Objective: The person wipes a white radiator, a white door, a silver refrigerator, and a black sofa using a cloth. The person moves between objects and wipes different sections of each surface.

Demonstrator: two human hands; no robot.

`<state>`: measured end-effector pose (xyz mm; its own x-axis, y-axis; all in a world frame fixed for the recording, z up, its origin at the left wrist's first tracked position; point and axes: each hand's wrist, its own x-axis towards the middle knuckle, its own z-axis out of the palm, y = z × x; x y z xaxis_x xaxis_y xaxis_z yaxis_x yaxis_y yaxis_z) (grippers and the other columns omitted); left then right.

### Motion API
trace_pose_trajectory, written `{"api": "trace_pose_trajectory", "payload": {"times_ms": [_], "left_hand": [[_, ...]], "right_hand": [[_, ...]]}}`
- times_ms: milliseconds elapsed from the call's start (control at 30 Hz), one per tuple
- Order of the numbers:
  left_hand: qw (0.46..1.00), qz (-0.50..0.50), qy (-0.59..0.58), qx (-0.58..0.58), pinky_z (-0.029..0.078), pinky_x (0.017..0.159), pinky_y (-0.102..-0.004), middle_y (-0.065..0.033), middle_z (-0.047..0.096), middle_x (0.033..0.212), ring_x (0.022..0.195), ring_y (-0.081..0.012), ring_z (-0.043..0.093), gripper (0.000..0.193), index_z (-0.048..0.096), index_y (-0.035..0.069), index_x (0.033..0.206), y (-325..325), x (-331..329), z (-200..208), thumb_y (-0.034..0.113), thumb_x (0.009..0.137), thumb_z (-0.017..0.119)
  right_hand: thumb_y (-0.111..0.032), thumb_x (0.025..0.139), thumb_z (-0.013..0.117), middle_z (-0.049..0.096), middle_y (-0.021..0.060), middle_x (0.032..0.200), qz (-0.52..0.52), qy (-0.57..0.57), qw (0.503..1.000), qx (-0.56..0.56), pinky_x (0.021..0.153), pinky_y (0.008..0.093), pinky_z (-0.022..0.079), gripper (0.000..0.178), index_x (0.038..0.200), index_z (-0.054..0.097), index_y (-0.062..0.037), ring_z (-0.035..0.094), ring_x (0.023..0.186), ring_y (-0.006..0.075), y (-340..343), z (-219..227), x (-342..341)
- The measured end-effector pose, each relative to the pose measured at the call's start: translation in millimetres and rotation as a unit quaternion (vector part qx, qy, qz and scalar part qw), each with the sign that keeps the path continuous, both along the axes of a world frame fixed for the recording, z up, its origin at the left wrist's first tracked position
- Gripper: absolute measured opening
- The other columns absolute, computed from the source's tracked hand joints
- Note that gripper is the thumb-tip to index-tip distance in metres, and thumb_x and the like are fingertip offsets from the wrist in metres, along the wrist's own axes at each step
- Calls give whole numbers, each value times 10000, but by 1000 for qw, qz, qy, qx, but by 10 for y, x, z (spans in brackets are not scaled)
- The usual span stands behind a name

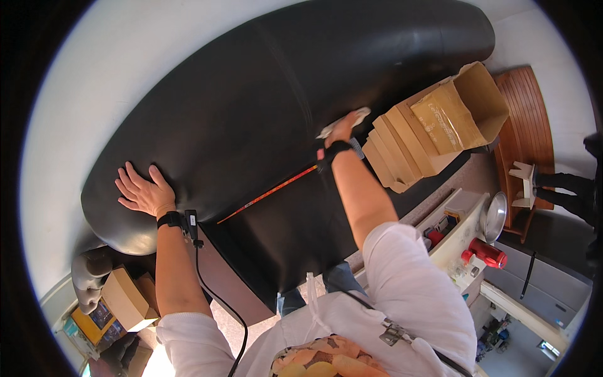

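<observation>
A black leather sofa (220,119) stretches across the view in front of me. My left hand (147,191) lies flat on its left end with the fingers spread, holding nothing. Farther right, my right hand (341,130) presses a crumpled white cloth (362,115) against the sofa's back, its fingers partly hidden. Below that hand, a thin orange-red strip (269,193) runs along the line where back and seat meet. Close to the cloth, on the right part of the sofa, rest several nested or stacked cardboard boxes (402,138), the outermost one open.
A cable (232,295) hangs from the device on my left wrist. At the right are a slatted wooden bench (524,113), a red flask (488,252), a metal bowl (495,217) and a person's dark-clothed legs (568,191). An open carton (127,300) stands at lower left.
</observation>
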<state>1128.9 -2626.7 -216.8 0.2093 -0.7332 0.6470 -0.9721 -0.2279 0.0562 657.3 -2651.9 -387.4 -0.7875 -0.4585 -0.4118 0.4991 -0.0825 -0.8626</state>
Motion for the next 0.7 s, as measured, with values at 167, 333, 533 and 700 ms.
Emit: {"api": "trace_pose_trajectory", "payload": {"times_ms": [167, 333, 533, 700], "left_hand": [[1000, -4, 1, -2, 99, 1217, -630, -43, 368, 1622, 1539, -313, 249, 676, 399, 200, 1557, 2, -19, 25, 518, 975, 527], [1000, -2, -1, 1, 96, 1221, -623, -39, 359, 1626, 1539, -311, 246, 679, 391, 203, 1560, 7, -11, 14, 517, 974, 529], [1000, -5, 2, 1, 99, 1222, -620, -35, 355, 1629, 1541, -307, 244, 676, 390, 205, 1560, 14, -1, 17, 514, 975, 533], [1000, -6, -8, 3, 102, 1218, -630, -34, 349, 1634, 1541, -309, 246, 684, 372, 208, 1570, 15, -16, 52, 516, 980, 528]], "right_hand": [[-430, 1121, 281, 79, 124, 1731, 54, 124, 987, -81, 1267, 427, 113, 671, 1660, 64, -96, 140, 1577, 264, -13, 652, 57], [-343, 1113, 262, 135, 289, 1672, 142, 493, 846, 146, 1254, 540, 118, 574, 1603, 244, -44, 98, 1542, 478, -693, 1500, -1419], [-113, 1030, 390, 303, 325, 1586, 110, 736, 610, 271, 1146, 737, 211, 371, 1359, 464, 41, 183, 1451, 630, -679, 1103, -1148], [-364, 1083, 270, 122, 389, 1626, 195, 509, 836, 68, 1242, 602, 77, 684, 1600, 156, 67, 54, 1512, 570, 61, 1024, 37]]}}
